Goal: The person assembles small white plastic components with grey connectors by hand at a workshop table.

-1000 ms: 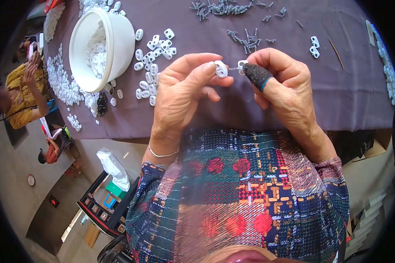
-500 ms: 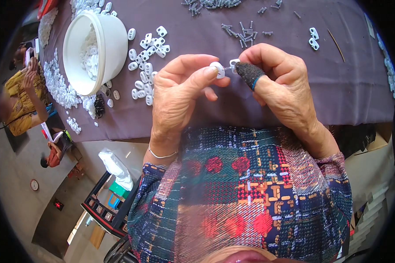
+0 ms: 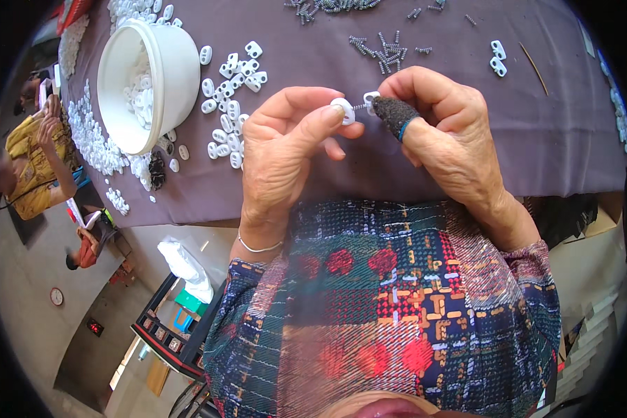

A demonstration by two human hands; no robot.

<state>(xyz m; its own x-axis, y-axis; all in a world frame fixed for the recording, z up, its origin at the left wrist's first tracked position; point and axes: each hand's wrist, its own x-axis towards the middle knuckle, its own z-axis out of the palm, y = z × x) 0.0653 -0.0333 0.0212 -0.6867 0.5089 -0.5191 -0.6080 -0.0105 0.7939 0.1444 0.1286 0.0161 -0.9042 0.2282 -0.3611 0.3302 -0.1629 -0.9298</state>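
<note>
My left hand point(image 3: 280, 143) pinches a white oval plastic cord-lock piece point(image 3: 344, 112) between thumb and fingers. Facing it, my right hand point(image 3: 453, 129) grips a second, smaller white cord-lock piece point(image 3: 370, 102), and a dark finger cot point(image 3: 394, 115) covers its thumb. A thin metal spring point(image 3: 360, 107) bridges the gap between the two pieces. Just beyond my hands lies a loose pile of springs point(image 3: 390, 53). Left of my left hand, several white oval pieces with holes point(image 3: 234, 109) are scattered on the cloth.
A white tub point(image 3: 181, 76) lies tipped, holding white pieces, with a heap of small white parts point(image 3: 94, 136) beside it. More springs point(image 3: 334, 5) sit at the far edge. Two joined white pieces point(image 3: 497, 58) and a thin brown stick point(image 3: 534, 68) lie right. Other people point(image 3: 38, 150) are at left.
The view has shifted slightly. My hands keep nearly the same pose, with the spring still between the two white pieces.
</note>
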